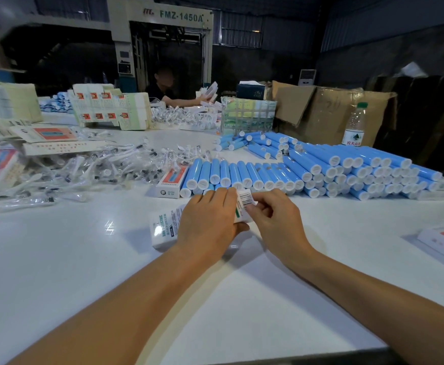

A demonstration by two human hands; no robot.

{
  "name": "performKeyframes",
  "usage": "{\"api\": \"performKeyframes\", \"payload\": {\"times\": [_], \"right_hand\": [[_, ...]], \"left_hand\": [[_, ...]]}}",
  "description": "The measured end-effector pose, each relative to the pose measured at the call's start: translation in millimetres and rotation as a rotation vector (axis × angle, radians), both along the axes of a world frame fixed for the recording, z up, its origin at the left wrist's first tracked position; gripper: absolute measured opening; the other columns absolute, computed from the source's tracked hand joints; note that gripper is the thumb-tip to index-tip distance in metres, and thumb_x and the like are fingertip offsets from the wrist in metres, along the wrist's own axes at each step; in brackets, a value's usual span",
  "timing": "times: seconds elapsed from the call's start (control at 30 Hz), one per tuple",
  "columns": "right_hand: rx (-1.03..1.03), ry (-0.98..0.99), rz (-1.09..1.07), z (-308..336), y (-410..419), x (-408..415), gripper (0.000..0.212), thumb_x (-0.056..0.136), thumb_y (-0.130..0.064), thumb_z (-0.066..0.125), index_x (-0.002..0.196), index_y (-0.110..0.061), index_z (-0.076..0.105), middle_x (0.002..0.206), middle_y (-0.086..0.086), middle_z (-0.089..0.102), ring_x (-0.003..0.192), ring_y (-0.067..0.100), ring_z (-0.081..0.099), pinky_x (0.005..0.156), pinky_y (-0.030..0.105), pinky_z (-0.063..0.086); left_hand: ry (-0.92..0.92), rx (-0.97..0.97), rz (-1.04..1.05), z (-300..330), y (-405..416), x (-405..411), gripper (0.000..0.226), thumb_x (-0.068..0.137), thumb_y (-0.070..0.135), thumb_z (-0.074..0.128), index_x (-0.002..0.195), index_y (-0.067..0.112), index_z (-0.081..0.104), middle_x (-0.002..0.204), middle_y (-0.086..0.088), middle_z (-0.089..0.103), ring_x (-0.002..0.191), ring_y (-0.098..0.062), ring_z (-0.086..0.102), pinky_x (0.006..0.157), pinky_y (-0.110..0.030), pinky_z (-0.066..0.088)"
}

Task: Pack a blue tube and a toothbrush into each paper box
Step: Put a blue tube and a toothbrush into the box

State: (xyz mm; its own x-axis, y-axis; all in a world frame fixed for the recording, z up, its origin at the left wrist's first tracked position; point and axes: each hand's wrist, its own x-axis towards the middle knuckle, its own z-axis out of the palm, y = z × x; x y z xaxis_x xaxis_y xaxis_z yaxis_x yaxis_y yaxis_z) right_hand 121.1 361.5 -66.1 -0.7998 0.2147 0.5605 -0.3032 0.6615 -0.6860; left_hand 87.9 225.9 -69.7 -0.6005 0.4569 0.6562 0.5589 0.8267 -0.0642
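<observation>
hands (236, 219) gripping rectangular paper box (162, 230), glossy table (83, 272)

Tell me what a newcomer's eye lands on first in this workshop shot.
First, the big heap of blue tubes stacked along the right side of the white table, white caps facing the camera. Next, the two hands at centre: the left hand holds down a white paper box while the right hand pinches its barcoded end flap. To the left lies a tangle of plastic-wrapped toothbrushes.

A factory packing room: a big machine (162, 43) stands behind, and heaps of blue tubes (347, 169), flat boxes (110, 106) and cardboard cartons (328, 111) fill the surface (57, 259).
</observation>
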Motion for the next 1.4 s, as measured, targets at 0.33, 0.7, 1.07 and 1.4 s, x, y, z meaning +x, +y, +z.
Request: {"api": "performKeyframes", "payload": {"times": [0.33, 0.7, 1.07, 1.4], "right_hand": [[-0.132, 0.017, -0.016, -1.4, -0.6, 3.0, 0.025, 0.084, -0.012, 0.068, 0.063, -0.020, 0.057, 0.064, -0.008, 0.057, 0.060, -0.003, 0.050, 0.054, 0.010, 0.039], [-0.241, 0.058, 0.078, -1.9, -1.6, 4.1, 0.016, 0.090, -0.010, 0.060, 0.076, -0.015, 0.064, 0.066, -0.006, 0.058, 0.057, 0.000, 0.048, 0.054, 0.011, 0.036], [0.094, -0.086, 0.242, -5.5, -8.8, 8.2, 0.066, 0.080, -0.057, 0.047, 0.141, -0.041, 0.032, 0.113, -0.023, 0.042, 0.101, -0.010, 0.042, 0.074, 0.005, 0.038], [0.171, -0.202, 0.258, 7.4, -3.5, 8.2, 0.060, 0.088, -0.040, 0.056, 0.143, -0.043, 0.032, 0.113, -0.007, 0.038, 0.106, 0.006, 0.036, 0.082, 0.013, 0.033]], "left_hand": [[0.004, 0.043, 0.086, -1.7, -3.1, -8.7, 0.072, 0.086, 0.063, 0.047, 0.139, 0.017, 0.032, 0.128, 0.001, 0.050, 0.115, -0.018, 0.048, 0.090, -0.029, 0.033], [-0.018, 0.086, 0.087, 6.9, -6.0, -8.9, 0.070, 0.086, 0.064, 0.045, 0.138, 0.020, 0.032, 0.128, 0.004, 0.049, 0.111, -0.016, 0.048, 0.083, -0.030, 0.036], [-1.097, 1.773, -0.740, 50.2, -22.8, -0.3, 0.030, 0.094, 0.046, 0.041, 0.104, 0.024, 0.058, 0.100, -0.001, 0.071, 0.089, -0.017, 0.067, 0.065, -0.035, 0.054], [-1.102, 1.698, -0.508, 19.7, -10.9, -14.0, 0.028, 0.097, 0.042, 0.043, 0.096, 0.022, 0.062, 0.078, -0.002, 0.071, 0.078, -0.014, 0.068, 0.071, -0.036, 0.052]]}}
